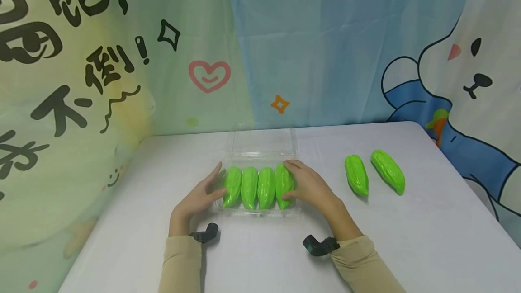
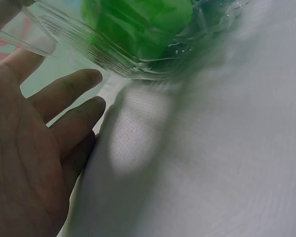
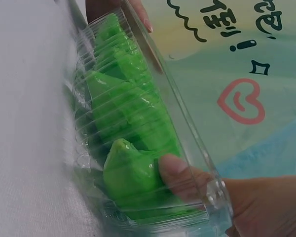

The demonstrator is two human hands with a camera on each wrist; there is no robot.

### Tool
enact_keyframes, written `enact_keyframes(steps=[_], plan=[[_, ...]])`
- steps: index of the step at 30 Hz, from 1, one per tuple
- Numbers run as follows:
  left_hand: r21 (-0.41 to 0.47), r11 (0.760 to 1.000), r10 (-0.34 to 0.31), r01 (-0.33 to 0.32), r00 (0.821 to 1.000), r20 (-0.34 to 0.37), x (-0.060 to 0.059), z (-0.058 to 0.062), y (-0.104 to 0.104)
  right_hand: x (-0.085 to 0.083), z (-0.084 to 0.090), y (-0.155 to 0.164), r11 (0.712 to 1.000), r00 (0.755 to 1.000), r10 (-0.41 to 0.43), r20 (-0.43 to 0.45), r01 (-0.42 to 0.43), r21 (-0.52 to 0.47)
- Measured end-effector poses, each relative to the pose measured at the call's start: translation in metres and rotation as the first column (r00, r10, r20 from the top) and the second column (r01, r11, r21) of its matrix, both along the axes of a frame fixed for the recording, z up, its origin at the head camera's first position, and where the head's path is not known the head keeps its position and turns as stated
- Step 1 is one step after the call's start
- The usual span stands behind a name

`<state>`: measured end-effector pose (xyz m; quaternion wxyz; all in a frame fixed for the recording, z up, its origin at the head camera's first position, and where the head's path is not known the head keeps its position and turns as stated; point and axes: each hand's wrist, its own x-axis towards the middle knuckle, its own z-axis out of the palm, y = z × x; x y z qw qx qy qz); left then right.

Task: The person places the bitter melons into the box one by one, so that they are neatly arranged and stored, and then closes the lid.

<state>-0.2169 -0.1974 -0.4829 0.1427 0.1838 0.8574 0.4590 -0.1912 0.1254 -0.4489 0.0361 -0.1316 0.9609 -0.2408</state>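
Here, hands (image 1: pixel 199 200) (image 1: pixel 312 185) at side edges of clear box (image 1: pixel 252 212), tabletop (image 1: pixel 252 252) all around.

On the table (image 1: pixel 256 257), two vegetables (image 1: pixel 357 175) are lying to the right of a container (image 1: pixel 260 213) holding four more vegetables (image 1: pixel 266 188).

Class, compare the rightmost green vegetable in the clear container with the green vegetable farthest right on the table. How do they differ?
The boxed vegetable lies in the container; the loose vegetable lies on the table.
The right hand touches the boxed vegetable; no hand touches the loose vegetable.
From the head view, the boxed vegetable lies nearly straight; the loose vegetable slants.
Both are glossy bright green.
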Motion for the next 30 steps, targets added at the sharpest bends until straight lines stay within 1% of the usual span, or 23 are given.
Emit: enact_keyframes(steps=[2,5,10,17,19,24,30], plan=[[0.003,1.000,0.008,-0.008,1.000,-0.011,-0.0051,-0.0111,-0.0029,-0.0007,0.0000,-0.0002,1.000,1.000,0.000,0.002,0.000,0.005],[-0.003,1.000,0.012,-0.012,1.000,-0.017,-0.0055,-0.0128,-0.0028,-0.0008,0.0008,-0.0003,1.000,1.000,-0.005,0.011,0.005,0.016],[-0.011,1.000,0.012,-0.013,1.000,-0.026,-0.0054,-0.0122,-0.0020,-0.0013,0.0011,0.0002,1.000,0.999,-0.007,0.032,0.006,0.026],[0.018,1.000,0.022,-0.023,1.000,0.022,-0.0049,-0.0106,-0.0010,-0.0001,0.0018,-0.0002,1.000,0.999,-0.009,0.035,0.009,0.004],[0.019,1.000,0.022,-0.022,0.999,0.025,-0.0052,-0.0110,-0.0012,-0.0007,0.0013,-0.0002,1.000,0.999,-0.009,0.042,0.010,-0.009],[0.026,1.000,0.018,-0.018,1.000,0.020,-0.0053,-0.0124,-0.0017,-0.0032,-0.0016,0.0005,0.999,0.999,-0.002,0.046,0.004,-0.048],[0.021,1.000,0.011,-0.011,1.000,0.004,-0.0060,-0.0136,-0.0021,-0.0040,-0.0035,0.0005,0.999,1.000,0.005,0.015,-0.004,-0.053]])
